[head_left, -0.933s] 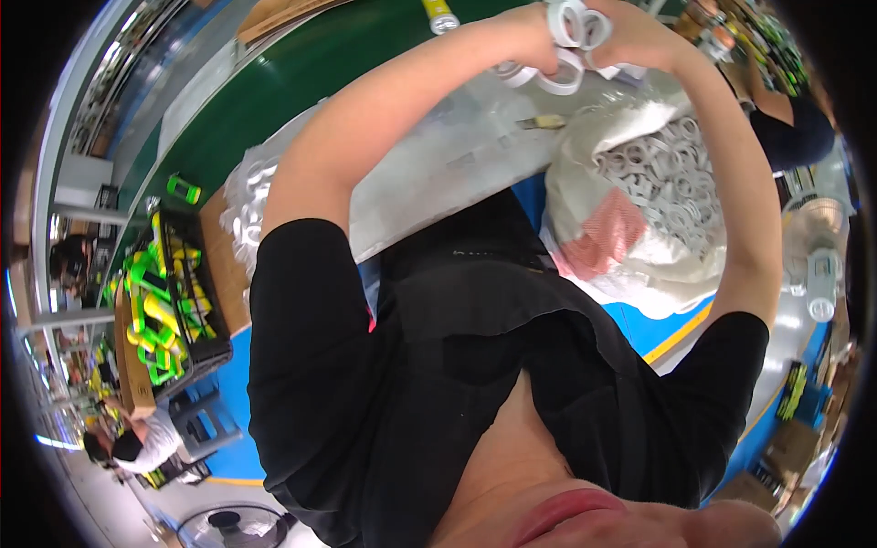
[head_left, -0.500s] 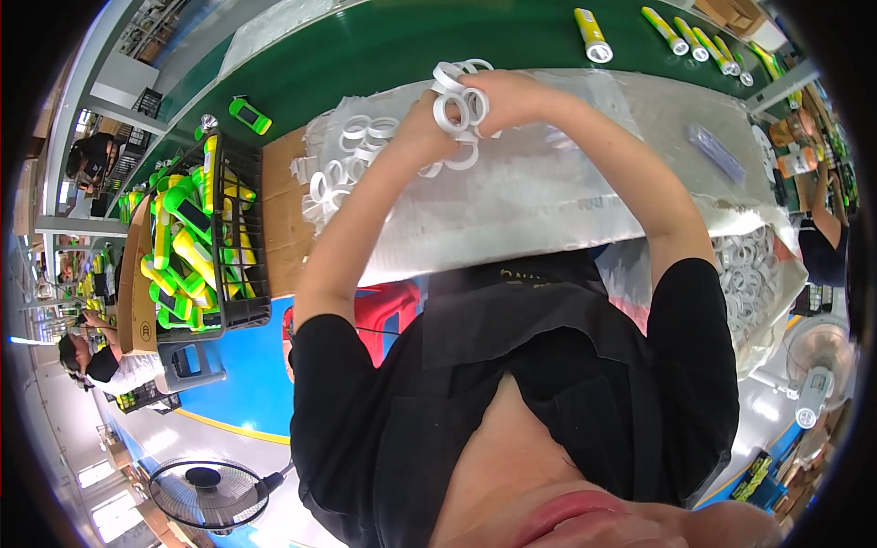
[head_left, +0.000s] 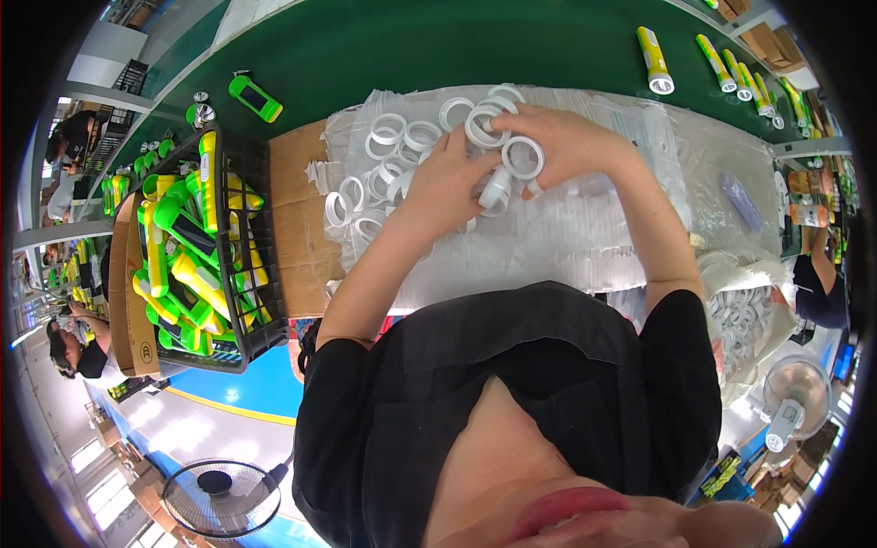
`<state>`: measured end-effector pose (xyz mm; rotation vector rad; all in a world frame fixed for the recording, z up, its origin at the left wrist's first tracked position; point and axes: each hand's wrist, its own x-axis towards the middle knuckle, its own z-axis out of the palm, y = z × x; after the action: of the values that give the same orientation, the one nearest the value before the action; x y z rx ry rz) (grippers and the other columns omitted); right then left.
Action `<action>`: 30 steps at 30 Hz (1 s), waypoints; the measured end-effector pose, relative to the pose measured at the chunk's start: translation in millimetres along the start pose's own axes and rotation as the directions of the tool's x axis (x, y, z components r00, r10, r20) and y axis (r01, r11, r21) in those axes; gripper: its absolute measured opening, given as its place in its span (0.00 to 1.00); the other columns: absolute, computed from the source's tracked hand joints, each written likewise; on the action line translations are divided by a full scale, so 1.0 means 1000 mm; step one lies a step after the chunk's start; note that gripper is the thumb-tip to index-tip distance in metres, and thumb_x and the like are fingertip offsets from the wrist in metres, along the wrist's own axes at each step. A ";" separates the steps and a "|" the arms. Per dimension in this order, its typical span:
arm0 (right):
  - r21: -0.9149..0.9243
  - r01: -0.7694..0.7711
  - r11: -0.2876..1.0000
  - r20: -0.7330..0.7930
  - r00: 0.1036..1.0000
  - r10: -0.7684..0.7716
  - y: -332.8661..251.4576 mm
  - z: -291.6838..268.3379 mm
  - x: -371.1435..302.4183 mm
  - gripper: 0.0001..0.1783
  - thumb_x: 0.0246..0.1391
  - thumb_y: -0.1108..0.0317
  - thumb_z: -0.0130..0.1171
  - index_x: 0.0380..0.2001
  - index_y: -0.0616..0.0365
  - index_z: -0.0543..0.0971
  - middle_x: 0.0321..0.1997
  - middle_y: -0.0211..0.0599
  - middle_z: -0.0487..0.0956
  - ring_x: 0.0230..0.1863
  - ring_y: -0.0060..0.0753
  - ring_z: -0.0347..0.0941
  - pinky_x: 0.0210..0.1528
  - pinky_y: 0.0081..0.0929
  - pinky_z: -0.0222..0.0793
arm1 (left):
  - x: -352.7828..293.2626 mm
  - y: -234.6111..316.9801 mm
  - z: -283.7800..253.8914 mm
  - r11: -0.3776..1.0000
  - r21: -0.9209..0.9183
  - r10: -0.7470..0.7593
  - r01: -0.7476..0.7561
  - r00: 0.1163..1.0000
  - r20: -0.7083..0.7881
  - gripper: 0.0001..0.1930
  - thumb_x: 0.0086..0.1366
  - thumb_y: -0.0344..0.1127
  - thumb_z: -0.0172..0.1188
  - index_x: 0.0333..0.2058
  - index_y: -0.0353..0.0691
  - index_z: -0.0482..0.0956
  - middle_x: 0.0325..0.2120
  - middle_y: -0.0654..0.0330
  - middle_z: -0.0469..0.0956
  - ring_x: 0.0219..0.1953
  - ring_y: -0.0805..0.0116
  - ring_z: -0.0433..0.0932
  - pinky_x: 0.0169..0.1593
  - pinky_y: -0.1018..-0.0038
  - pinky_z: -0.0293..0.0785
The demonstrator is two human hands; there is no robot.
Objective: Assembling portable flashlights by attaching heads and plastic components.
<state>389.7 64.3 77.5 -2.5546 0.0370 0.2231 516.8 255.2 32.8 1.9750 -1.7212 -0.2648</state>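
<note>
Between my hands is a loose cluster of white plastic rings, over a plastic-covered work surface. My left hand is curved around the cluster's left side, its thumb and forefinger against the rings. From the right, my right hand grips the cluster, fingers over the upper rings and thumb below. Some fingertips of both hands are hidden behind rings. More loose white rings lie on the plastic sheeting, just left of and beyond my left hand.
On the left stands a black crate full of green and yellow flashlights. One green flashlight and several yellow ones lie on the green bench. A sack of white rings sits at the right. Fans stand on both sides.
The cluster of rings has come down toward the sheeting and spread apart. My hands have moved apart somewhat. The whole view has shifted, showing more of the bench.
</note>
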 end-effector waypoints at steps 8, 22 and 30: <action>0.056 0.049 0.997 -0.018 0.999 -0.048 -0.011 -0.023 -0.008 0.49 0.25 0.63 0.77 0.59 0.53 0.70 0.62 0.45 0.69 0.56 0.51 0.71 0.55 0.37 0.69 | -0.009 0.000 -0.036 0.995 -0.101 0.017 0.000 0.986 0.169 0.31 0.47 0.35 0.71 0.54 0.58 0.76 0.56 0.48 0.64 0.55 0.49 0.68 0.54 0.61 0.72; 0.427 0.198 0.882 -0.185 0.974 -0.130 0.019 0.045 0.062 0.21 0.67 0.58 0.46 0.58 0.56 0.73 0.60 0.42 0.73 0.61 0.41 0.68 0.62 0.32 0.62 | -0.018 -0.022 -0.035 0.969 -0.234 -0.020 -0.080 0.918 -0.396 0.14 0.52 0.32 0.72 0.37 0.39 0.82 0.39 0.55 0.79 0.40 0.58 0.80 0.38 0.70 0.78; 0.358 0.160 0.920 -0.659 0.742 0.127 0.020 0.049 -0.016 0.24 0.64 0.55 0.52 0.56 0.58 0.73 0.57 0.44 0.75 0.59 0.41 0.70 0.61 0.34 0.64 | 0.010 -0.063 -0.036 0.988 -0.143 -0.020 -0.060 0.864 -0.503 0.16 0.58 0.39 0.67 0.45 0.43 0.81 0.47 0.48 0.77 0.47 0.51 0.77 0.48 0.64 0.74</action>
<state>365.1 74.2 29.0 -2.0892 0.3043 -0.6750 590.1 259.1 33.9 1.7155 -1.3352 0.1206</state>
